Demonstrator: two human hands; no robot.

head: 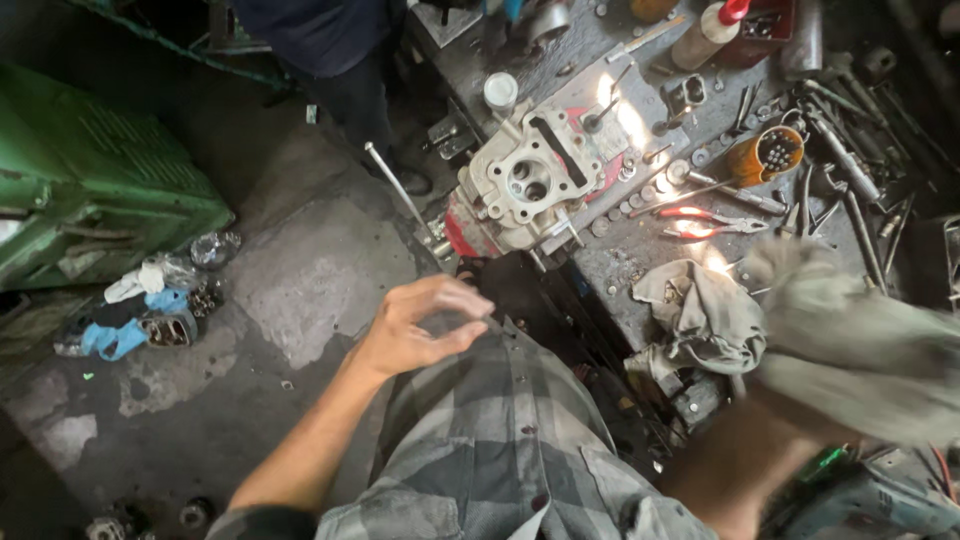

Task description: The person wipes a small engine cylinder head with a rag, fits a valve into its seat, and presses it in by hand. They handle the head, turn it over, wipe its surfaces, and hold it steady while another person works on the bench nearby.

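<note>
Workbench (640, 250) cluttered with tools; cracked concrete floor (310, 270).

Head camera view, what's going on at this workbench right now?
A person in a grey plaid shirt stands at a cluttered metal workbench. Their right hand grips a blurred greyish cloth rag, while the left hand hangs empty and half curled above the concrete floor. On the bench sits a pale metal engine cylinder head, untouched, with red-handled pliers, a crumpled beige rag and scattered tools beside it. Another person's dark legs stand beyond it.
</note>
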